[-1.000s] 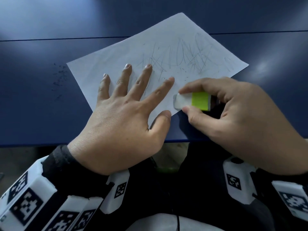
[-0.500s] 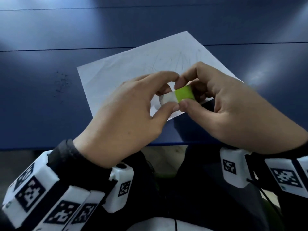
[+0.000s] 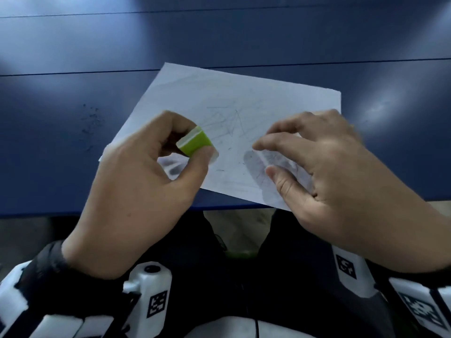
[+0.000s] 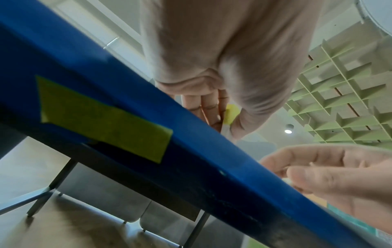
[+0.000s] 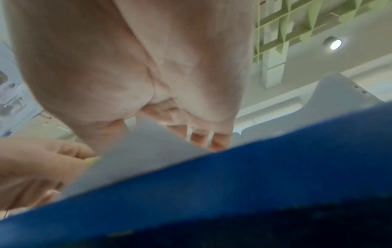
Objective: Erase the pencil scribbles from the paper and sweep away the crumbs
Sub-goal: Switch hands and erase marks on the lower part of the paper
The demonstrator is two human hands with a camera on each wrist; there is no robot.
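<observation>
The left hand [image 3: 136,191] pinched the eraser [image 3: 195,143], a small block with a white body and a bright yellow-green sleeve, between curled fingers and thumb, held just above the near left part of the paper [image 3: 244,98]. That grip was clenched on the eraser. In the left wrist view the same hand [image 4: 212,50] showed only a sliver of the yellow sleeve [image 4: 231,114] between finger and thumb.

The paper was a thin white rectangular sheet lying askew on the smooth dark blue bench [image 3: 73,142], its near right corner overhanging the bench edge. Faint grey pencil scribbles [image 3: 227,120] crossed its middle, and a few short dark crumbs [image 3: 219,170] lay on it lower down.

The right hand [image 3: 341,181] hovered at the sheet's near right part with fingers loosely bent and thumb extended, its grip released; whether the fingertips touched the sheet could not be told. In the right wrist view the hand [image 5: 127,67] was blurred above the lifted grey-looking paper corner [image 5: 144,151].

A scatter of dark specks [image 3: 90,118] sat on the bench left of the sheet. A yellow-green tape strip [image 4: 101,120] was stuck to the bench's front edge.
</observation>
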